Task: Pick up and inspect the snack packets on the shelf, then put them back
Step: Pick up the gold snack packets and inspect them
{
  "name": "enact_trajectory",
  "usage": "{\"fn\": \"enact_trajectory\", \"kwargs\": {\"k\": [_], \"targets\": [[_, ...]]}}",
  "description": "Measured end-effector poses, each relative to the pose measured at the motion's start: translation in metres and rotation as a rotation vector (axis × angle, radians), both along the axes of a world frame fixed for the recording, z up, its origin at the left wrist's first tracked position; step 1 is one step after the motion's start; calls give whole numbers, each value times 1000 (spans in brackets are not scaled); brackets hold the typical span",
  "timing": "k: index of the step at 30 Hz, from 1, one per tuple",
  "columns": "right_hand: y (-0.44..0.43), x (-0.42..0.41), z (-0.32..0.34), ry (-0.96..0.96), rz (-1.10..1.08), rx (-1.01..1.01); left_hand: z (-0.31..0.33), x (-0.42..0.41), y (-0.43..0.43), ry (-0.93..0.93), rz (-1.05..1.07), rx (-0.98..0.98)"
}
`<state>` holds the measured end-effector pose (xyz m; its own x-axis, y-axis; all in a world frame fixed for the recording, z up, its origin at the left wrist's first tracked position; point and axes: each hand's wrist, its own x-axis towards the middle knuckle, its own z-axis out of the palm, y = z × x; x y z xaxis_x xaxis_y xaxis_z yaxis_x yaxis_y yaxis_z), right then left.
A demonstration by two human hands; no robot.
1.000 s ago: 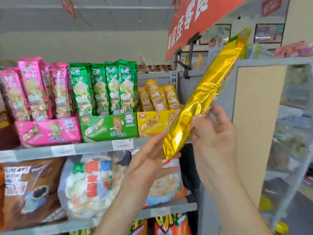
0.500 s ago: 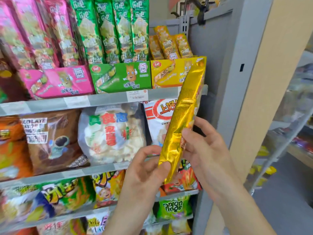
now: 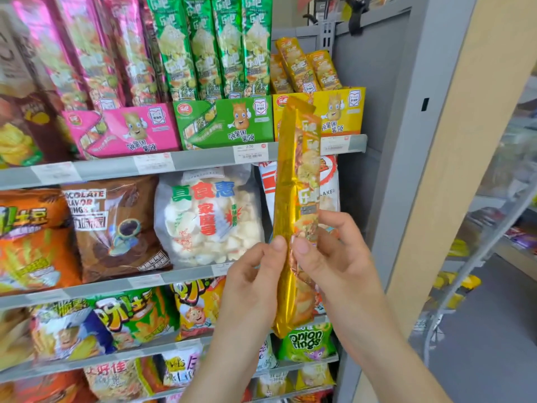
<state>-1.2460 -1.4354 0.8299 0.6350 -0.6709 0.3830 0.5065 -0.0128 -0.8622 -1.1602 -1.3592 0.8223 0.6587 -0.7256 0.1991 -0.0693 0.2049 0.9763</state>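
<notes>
The long gold snack packet (image 3: 296,199) is standing nearly upright in the air in front of the shelves, its top corner overlapping the yellow display box (image 3: 343,112) and its bottom end hanging down over a green onion rings bag (image 3: 308,341). Its printed face is turning toward the right while the plain foil side is catching the light on the left. The left hand (image 3: 252,277) is pinching the packet's left edge low down, thumb tip pressing on the foil and the other fingers curling in behind. The right hand (image 3: 334,257) is gripping it at the same height from the other side, thumb lying on the front and the fingers wrapping round the back.

Just behind the packet a red and white bag (image 3: 329,184) is peeking out, and beside that a clear bag of white crackers (image 3: 209,219) and a brown chocolate rings bag (image 3: 116,225) are sitting on the middle shelf. Above the grey shelf rail (image 3: 203,159), more yellow packets (image 3: 305,68) are leaning in the yellow box, with a green display box (image 3: 223,123) and a pink display box (image 3: 122,129) lining up to its left. A grey upright (image 3: 406,141) is closing off the shelf on the right.
</notes>
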Motion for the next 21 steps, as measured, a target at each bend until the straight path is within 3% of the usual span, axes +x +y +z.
{"fn": "enact_trajectory", "kwargs": {"k": [8,16,21], "targets": [[5,-10,-10,94,46,-45,8,-3,-12,-99,86,-138],[-3,-23,-28,247,27,-352,24,17,-19,-176,198,-163],[-3,-22,-32,265,18,-397,22,30,-25,-165,264,-175]]}}
